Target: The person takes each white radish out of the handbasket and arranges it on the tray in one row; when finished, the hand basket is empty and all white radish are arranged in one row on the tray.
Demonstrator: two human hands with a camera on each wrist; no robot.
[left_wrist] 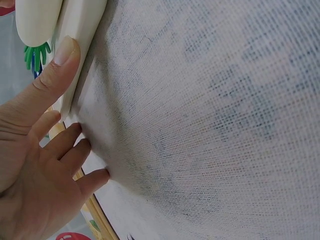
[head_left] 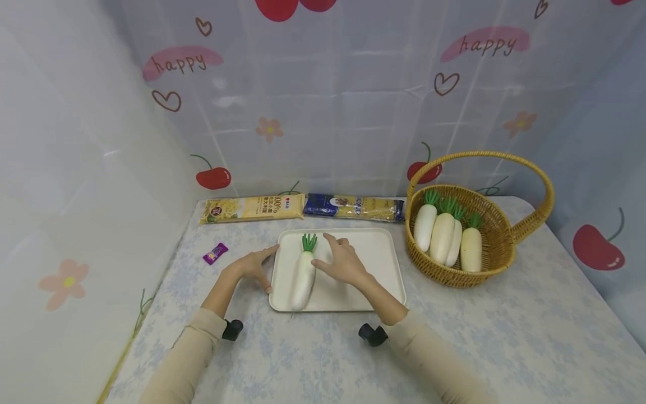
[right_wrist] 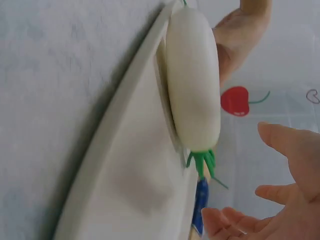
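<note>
One white radish with green leaf stubs lies lengthwise on the left part of a white rectangular tray. My right hand hovers over the tray just right of the radish, thumb and fingers spread with a gap between them. In the right wrist view that hand holds nothing, apart from the radish. At the tray's left edge is my left hand. The left wrist view shows its thumb against the tray's side, the other fingers loosely bent near the cloth.
A wicker basket with a tall handle stands at the right, with several white radishes inside. Along the back lie a yellow noodle packet and a blue and yellow noodle packet. A small purple wrapped sweet lies left of the tray.
</note>
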